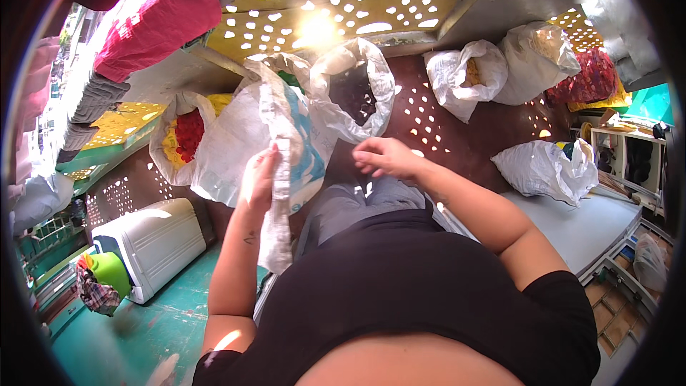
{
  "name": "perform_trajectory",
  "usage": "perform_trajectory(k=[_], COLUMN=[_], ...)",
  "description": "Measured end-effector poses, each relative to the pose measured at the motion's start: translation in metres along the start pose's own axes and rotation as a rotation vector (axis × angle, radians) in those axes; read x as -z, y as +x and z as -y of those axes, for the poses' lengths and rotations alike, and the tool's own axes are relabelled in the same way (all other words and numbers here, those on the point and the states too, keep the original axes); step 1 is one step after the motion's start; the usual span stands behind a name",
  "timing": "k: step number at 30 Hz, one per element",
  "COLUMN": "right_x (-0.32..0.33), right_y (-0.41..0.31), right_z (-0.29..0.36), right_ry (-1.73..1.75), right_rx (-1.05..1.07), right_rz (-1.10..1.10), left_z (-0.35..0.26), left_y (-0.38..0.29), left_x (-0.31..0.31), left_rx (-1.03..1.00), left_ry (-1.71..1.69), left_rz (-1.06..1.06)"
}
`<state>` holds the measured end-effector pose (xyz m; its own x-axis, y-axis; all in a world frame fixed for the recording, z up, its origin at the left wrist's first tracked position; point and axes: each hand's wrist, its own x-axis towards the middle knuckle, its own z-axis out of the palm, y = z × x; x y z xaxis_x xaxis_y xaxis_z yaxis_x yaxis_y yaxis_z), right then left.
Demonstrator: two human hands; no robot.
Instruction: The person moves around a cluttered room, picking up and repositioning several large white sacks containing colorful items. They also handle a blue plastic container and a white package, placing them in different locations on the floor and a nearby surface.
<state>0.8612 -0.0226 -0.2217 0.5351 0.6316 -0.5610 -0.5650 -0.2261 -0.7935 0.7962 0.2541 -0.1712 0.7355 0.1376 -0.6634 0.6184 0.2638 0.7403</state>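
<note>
My left hand [259,177] grips the folded rim of a large white woven sack [230,142] with blue print. The rim hangs as a long strip below my fingers, and the inside of the sack cannot be seen. Bent and slightly apart, the fingers of my right hand [387,156] hover over my lap with nothing visible in them. Just beyond that hand stands a white sack [381,78] with a rolled-down rim and dark contents. Left of the gripped sack, another sack [161,145] holds red and yellow pieces.
Two white sacks [455,72] [530,72] stand at the back right, beside a red bundle [588,78]. A partly filled sack [541,169] rests on a pale board [563,230]. At left are a white cooler [155,241] and a green jug [111,273]. Pink cloth [161,21] hangs above.
</note>
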Motion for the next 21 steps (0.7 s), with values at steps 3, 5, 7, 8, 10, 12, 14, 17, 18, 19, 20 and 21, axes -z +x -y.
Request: perform_trajectory(k=[3,5,7,8,10,12,14,17,18,19,20,21], right_x=[-0.051,-0.067,-0.062,-0.056,-0.024,0.007,0.038,0.089,0.102,0.112,0.122,0.132], right_y=[0.035,0.044,0.040,0.034,0.015,0.006,0.006,-0.006,-0.005,-0.005,-0.006,-0.008], right_z=[0.048,0.074,0.096,0.105,0.128,0.159,0.194,0.236,0.248,0.251,0.257,0.260], right_ry=[0.131,0.012,0.020,-0.032,0.093,0.364,0.648,0.208,0.799,0.594,0.284,0.121], right_rx=[-0.073,0.020,0.288,0.334,0.502,0.478,0.575,0.936,0.881,1.039,1.083,1.052], right_rz=[0.038,0.080,0.160,0.147,0.136,-0.012,0.057,-0.039,0.474,0.065,-0.345,-0.665], left_z=[-0.007,-0.013,-0.020,-0.026,-0.036,-0.047,-0.058,-0.042,-0.025,0.001,0.028,0.050], left_y=[-0.017,-0.027,-0.032,-0.035,-0.025,-0.024,-0.025,-0.018,-0.009,0.000,0.007,0.014], left_x=[-0.033,-0.031,-0.009,0.012,0.052,0.100,0.145,0.158,0.140,0.110,0.076,0.041], left_rx=[-0.085,-0.092,-0.078,-0.131,-0.291,-0.190,-0.489,-0.328,-0.178,-0.015,-0.240,-0.388], left_ry=[-0.129,-0.121,-0.042,0.003,0.112,-0.099,0.187,0.744,1.028,1.162,1.042,0.824], left_rz=[0.234,0.395,0.381,0.398,0.280,0.320,0.148,0.132,0.299,0.380,0.521,0.599])
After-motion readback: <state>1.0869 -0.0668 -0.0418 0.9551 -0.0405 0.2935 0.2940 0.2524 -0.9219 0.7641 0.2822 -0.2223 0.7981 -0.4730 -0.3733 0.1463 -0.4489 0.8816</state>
